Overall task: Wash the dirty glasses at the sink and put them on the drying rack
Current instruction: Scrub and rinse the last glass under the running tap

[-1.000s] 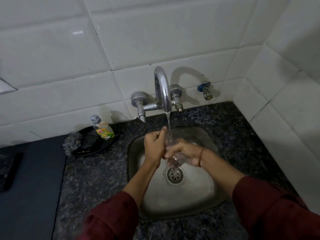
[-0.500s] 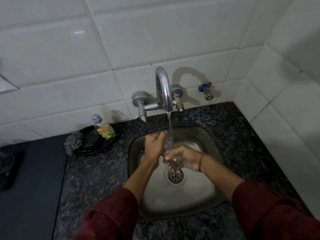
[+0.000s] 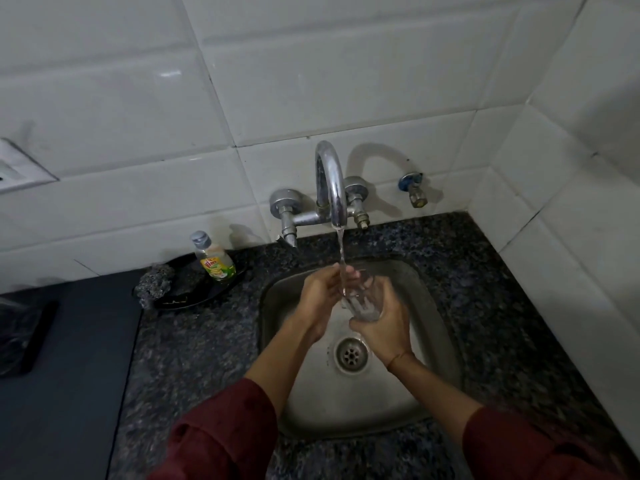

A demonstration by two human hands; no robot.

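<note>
Dark surface [image 3: 59, 375]: seen far to the left of the sink [image 3: 401, 393], set against the speckled worktop [image 3: 194, 358]
Scrubber [image 3: 154, 284]: a steel-wool wad laid at the left end of a black dish [image 3: 194, 299], left of the sink
Soap bottle [image 3: 213, 259]: stood upright on the same dish, near the sink's back left corner, against the tiled wall [image 3: 311, 81]
Left hand [image 3: 320, 296]: held over the sink's basin, left of the glass [image 3: 363, 301]; the grip is closed, its fingers bent onto the glass's upper part by the rim
Tap [image 3: 330, 181]: fixed to the wall behind the sink; a thin stream of water [image 3: 341, 254] is run down over the basin and into the glass
Glass: clear, held over the sink's basin just behind the drain [image 3: 350, 355], tilted with its mouth up towards the tap
Right hand [image 3: 384, 329]: placed over the basin, right of the glass; the grip is wrapped closed around the glass's lower part and base
Valve [image 3: 414, 188]: a small one with a blue handle, mounted on the wall behind the sink's right side
</note>
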